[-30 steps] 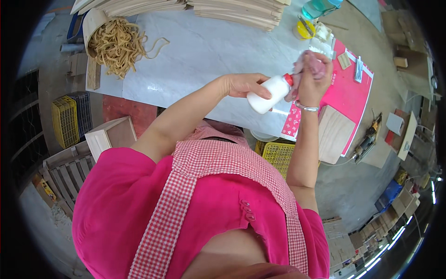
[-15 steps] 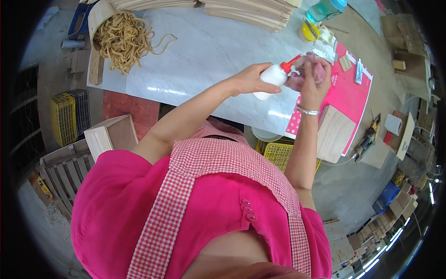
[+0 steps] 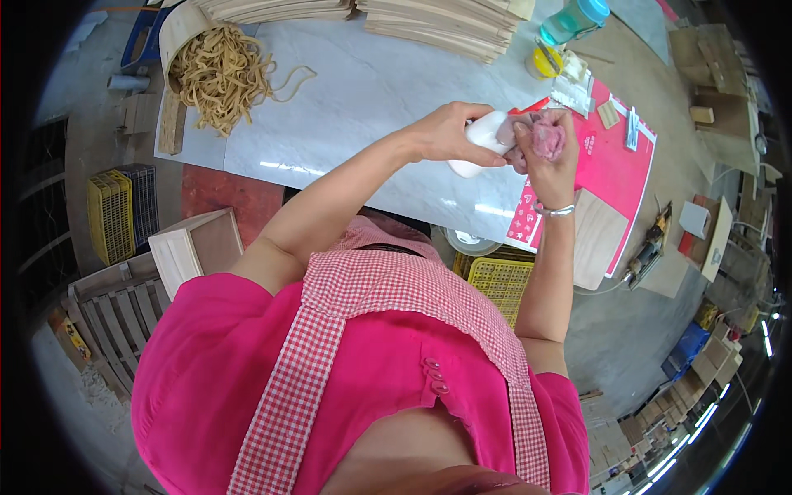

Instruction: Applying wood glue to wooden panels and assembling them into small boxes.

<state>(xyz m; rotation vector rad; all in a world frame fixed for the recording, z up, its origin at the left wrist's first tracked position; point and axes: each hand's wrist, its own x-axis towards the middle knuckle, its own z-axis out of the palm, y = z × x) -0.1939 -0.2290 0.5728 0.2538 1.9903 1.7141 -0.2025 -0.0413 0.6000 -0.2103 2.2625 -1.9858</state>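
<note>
One checked apron [image 3: 404, 280] lies nearest. Beyond it, over the table [image 3: 346, 99], the person's left hand [image 3: 452, 134] clasps a tilted white bottle [image 3: 487, 132], its red nozzle [image 3: 530, 106] to the right; the right hand [image 3: 554, 169] pinches a pink cloth [image 3: 548, 140] against it. Farther off lie tan strips [image 3: 219, 78], then stacked boards [image 3: 441, 25].

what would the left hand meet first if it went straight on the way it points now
Probably the pink cloth in the right hand, just beyond the white bottle that the left hand holds; depth is hard to judge here.
</note>
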